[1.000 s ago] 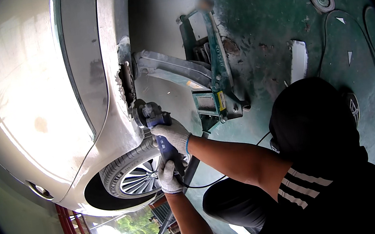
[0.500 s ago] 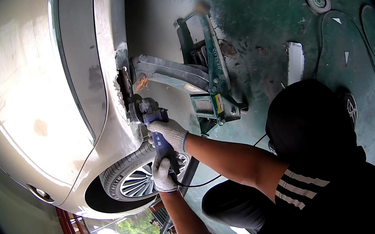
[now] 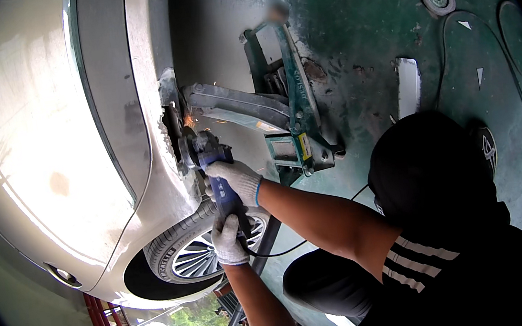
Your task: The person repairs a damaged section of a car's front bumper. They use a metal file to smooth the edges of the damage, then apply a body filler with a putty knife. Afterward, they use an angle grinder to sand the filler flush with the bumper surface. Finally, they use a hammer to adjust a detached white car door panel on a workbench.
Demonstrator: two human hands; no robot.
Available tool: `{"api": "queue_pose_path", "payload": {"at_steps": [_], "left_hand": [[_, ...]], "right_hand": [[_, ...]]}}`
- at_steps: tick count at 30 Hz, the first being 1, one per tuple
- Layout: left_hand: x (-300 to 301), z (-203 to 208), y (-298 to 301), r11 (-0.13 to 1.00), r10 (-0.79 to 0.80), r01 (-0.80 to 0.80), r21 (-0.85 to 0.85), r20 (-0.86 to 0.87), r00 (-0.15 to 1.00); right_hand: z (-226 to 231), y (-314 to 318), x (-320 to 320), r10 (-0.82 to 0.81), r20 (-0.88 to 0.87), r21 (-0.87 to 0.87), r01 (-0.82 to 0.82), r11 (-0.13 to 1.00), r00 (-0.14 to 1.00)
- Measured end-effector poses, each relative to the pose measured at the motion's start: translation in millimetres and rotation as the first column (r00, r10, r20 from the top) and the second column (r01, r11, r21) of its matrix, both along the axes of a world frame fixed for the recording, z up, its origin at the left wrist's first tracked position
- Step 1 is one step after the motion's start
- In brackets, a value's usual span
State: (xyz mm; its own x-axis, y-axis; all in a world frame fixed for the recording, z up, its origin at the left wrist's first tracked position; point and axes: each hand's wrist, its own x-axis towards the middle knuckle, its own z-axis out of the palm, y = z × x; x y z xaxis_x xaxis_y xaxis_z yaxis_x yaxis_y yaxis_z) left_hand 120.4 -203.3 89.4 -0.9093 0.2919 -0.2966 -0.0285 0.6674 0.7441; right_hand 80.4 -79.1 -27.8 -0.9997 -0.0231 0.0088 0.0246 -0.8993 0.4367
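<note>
Big pale car hogging 9 o'clock, green floor jack at 1, wheel at 7. Blue angle grinder sits around 8:30, gloved right hand wrapped round its body, left hand gripping the tail end. Ragged sill hole at 10, orange sparks beside it.

Finds grinder farther toward 12 o'clock along the torn sill than a second ago. Records orange sparks at 12 o'clock of the disc, new since then, scattered wider than half a second ago.
</note>
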Motion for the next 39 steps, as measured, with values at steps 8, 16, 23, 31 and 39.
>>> {"api": "queue_pose_path", "payload": {"at_steps": [8, 16, 23, 31, 39], "left_hand": [[6, -9, 23, 1.0, -0.022, 0.023, 0.019, -0.038, 0.999], [-5, -7, 52, 0.994, -0.104, 0.102, -0.032, -0.068, 0.992], [4, -15, 55, 0.995, -0.058, 0.059, 0.074, -0.014, 0.998], [-4, -16, 72, 0.993, -0.112, 0.114, 0.019, -0.069, 0.991], [-4, -26, 67, 0.982, -0.136, 0.128, 0.14, 0.049, 0.989]], "right_hand": [[-8, 17, -5, 0.017, 0.006, 0.068, -0.017, 0.998, 1.0], [-11, 49, -9, -0.064, -0.071, 0.018, 0.066, 0.998, 0.995], [-14, 51, -4, -0.025, -0.026, 0.081, 0.027, 0.996, 0.999], [-16, 74, -13, -0.068, -0.081, 0.032, 0.071, 0.997, 0.994], [-19, 75, -1, -0.065, 0.03, 0.171, 0.059, 0.983, 0.997]]}}
